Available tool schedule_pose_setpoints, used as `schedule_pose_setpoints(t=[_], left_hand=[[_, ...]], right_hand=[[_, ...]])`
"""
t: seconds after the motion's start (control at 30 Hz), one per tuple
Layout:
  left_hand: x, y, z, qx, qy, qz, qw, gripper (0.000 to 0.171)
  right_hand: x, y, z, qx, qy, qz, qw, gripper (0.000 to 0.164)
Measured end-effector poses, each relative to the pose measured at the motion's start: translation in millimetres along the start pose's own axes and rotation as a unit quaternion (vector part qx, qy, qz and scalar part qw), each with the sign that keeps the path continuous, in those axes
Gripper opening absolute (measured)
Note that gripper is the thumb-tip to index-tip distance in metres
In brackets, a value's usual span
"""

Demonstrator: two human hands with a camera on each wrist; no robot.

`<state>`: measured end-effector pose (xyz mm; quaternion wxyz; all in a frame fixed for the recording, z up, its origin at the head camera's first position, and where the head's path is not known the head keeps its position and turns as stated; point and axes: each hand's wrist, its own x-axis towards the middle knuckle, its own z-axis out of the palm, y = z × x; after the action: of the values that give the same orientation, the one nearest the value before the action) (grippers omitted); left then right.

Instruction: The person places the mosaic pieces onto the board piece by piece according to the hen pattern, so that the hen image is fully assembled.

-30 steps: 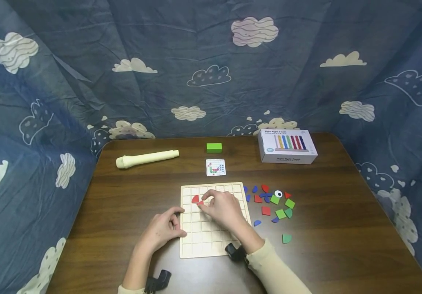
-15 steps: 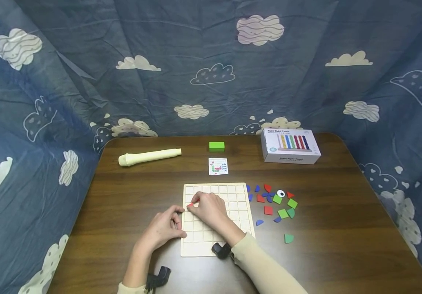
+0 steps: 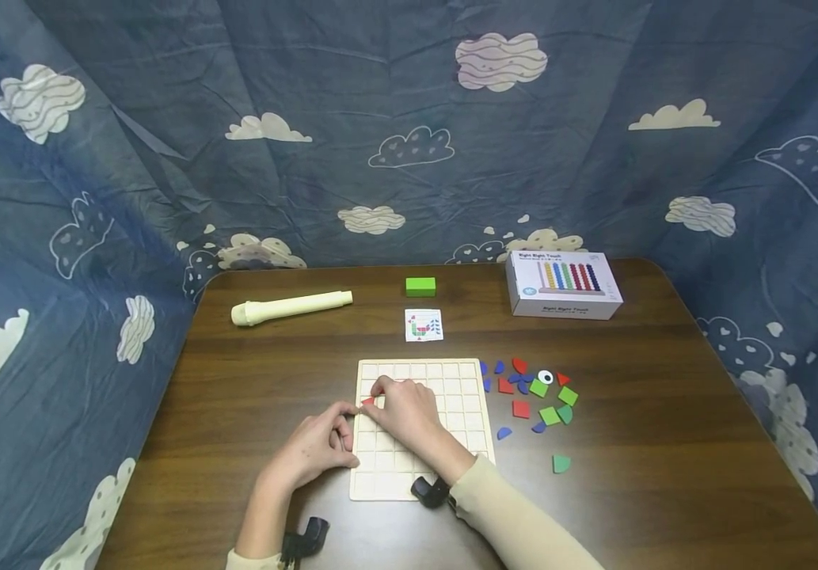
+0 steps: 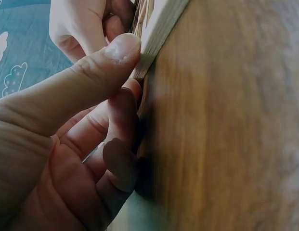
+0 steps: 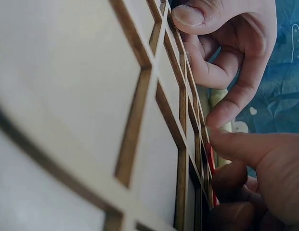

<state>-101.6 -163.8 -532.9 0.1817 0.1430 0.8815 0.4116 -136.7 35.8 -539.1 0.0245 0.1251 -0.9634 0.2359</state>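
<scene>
A pale wooden grid board (image 3: 369, 482) lies flat on the table. My left hand (image 3: 311, 450) holds its left edge, index fingertip higher up and thumb lower down. In the left wrist view the thumb (image 4: 121, 50) lies right at the board's side. Over the upper left squares, my right hand (image 3: 409, 412) pinches a small red piece (image 3: 368, 401), whose visible part is three-cornered, low at the leftmost column. Red (image 5: 210, 159) also shows beside the right fingertips in the right wrist view. The left index fingertip meets the right thumb there. The right hand covers several squares.
Right of the board lie loose red, green and blue pieces, such as a red square (image 3: 520, 409), with a white disc (image 3: 545, 378). Behind it are a pattern card (image 3: 424, 325), a green block (image 3: 420, 286), a cream stick (image 3: 293, 307) and a white box (image 3: 564, 283).
My right hand has moved left over the board with the small red piece, to the leftmost column. A red quarter-circle seen on the board earlier is now hidden. The left hand stays at the edge.
</scene>
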Motion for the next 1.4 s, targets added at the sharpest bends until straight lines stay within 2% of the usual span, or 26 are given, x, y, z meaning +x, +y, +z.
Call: schedule_pose_setpoints(t=[0.5, 0.67, 0.83, 0.93, 1.03, 1.17, 1.3, 1.4], left_hand=[[1.5, 4.9, 5.6, 0.018, 0.009, 0.006, 0.9998, 0.072], [4.5, 6.4, 7.7, 0.017, 0.007, 0.007, 0.9998, 0.072], [1.1, 5.9, 5.1, 0.012, 0.009, 0.001, 0.9999, 0.072], [-0.5, 5.7, 5.5, 0.008, 0.010, -0.005, 0.9999, 0.072], [-0.6, 6.1, 6.4, 0.002, 0.011, -0.012, 0.9999, 0.072], [0.4, 7.5, 7.3, -0.003, 0.015, -0.022, 0.9996, 0.071], [0.7, 7.8, 7.3, -0.004, 0.016, -0.028, 0.9995, 0.070], [0.2, 7.1, 6.7, -0.003, 0.016, -0.030, 0.9994, 0.070]], right_hand=[[4.5, 8.6, -7.1, 0.010, -0.026, -0.040, 0.999, 0.016], [3.2, 12.3, -9.5, 0.013, -0.034, -0.035, 0.999, 0.017], [3.4, 8.6, -11.1, 0.021, -0.042, -0.035, 0.998, 0.018], [0.7, 9.4, -21.7, 0.039, -0.040, -0.028, 0.998, 0.019], [-4.7, 17.4, -47.1, 0.071, -0.031, -0.002, 0.997, 0.020], [-14.9, 54.3, -96.9, 0.116, -0.004, 0.030, 0.993, 0.021], [-32.1, 122.2, -143.1, 0.148, -0.004, 0.040, 0.988, 0.029], [-46.9, 176.9, -163.3, 0.146, -0.030, 0.060, 0.987, 0.037]])
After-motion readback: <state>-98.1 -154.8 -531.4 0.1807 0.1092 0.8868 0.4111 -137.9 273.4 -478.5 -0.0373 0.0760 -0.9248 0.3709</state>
